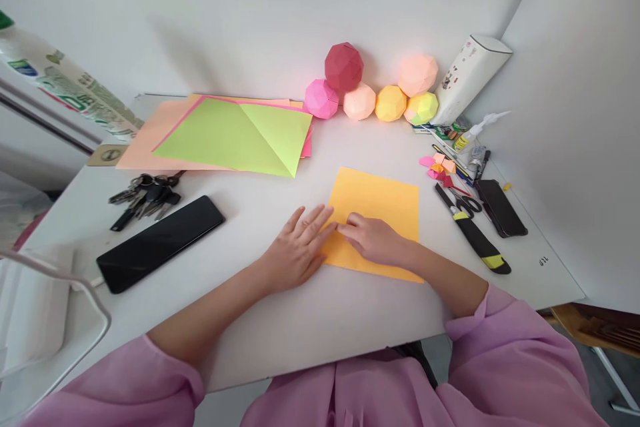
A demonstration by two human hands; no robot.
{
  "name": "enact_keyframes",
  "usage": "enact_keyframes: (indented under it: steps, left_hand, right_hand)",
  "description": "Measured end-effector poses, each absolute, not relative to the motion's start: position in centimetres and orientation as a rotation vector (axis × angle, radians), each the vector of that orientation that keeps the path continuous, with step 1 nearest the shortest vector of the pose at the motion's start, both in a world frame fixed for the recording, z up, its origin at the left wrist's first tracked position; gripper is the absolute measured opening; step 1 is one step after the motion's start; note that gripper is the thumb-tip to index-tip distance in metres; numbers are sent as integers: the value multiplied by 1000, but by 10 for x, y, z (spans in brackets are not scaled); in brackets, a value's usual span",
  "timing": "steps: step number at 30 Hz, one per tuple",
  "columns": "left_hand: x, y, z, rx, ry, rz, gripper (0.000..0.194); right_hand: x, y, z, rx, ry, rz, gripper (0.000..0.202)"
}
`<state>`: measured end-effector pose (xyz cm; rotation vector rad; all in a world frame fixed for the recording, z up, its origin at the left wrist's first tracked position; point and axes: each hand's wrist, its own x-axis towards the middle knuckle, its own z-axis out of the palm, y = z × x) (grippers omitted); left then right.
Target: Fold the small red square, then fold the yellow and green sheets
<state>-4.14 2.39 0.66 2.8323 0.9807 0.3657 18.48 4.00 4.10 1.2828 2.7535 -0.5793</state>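
An orange sheet of paper [383, 203] lies on the white table, slightly turned. My left hand [299, 247] rests flat with its fingers spread, the fingertips over the sheet's left edge. On the left part of the sheet is my right hand [373, 237], its fingers curled in and a fingertip pressed down close to the left hand's fingers. Whether the right hand's fingers pinch anything is too small to tell.
Green paper [240, 140] tops a stack at the back left. Keys [150, 197] and a black phone [160, 243] lie at left. Faceted paper balls [344, 68] line the wall. At right are a cutter [475, 237], scissors [466, 203], paper scraps [439, 167] and another phone [501, 208].
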Motion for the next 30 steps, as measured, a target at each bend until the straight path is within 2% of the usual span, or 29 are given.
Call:
enact_keyframes:
  steps: [3, 6, 12, 15, 22, 30]
  left_hand:
    - [-41, 21, 4, 2958, 852, 253, 45]
    - [-40, 9, 5, 3028, 948, 216, 45]
    - [-27, -45, 22, 3239, 1116, 47, 40]
    - [-14, -55, 31, 3267, 1040, -37, 29]
    - [20, -28, 22, 3374, 941, 104, 54]
    - [18, -23, 23, 3208, 1063, 379, 48]
  right_hand:
    - [214, 39, 65, 1456, 2704, -902, 38]
    - [251, 15, 81, 1852, 2522, -1085, 44]
    - [267, -59, 55, 2616, 2306, -1286, 48]
    - [251, -76, 34, 2772, 2325, -1145, 45]
    - [233, -86, 17, 2807, 2425, -518, 29]
    - [225, -92, 14, 2642, 2523, -34, 24]
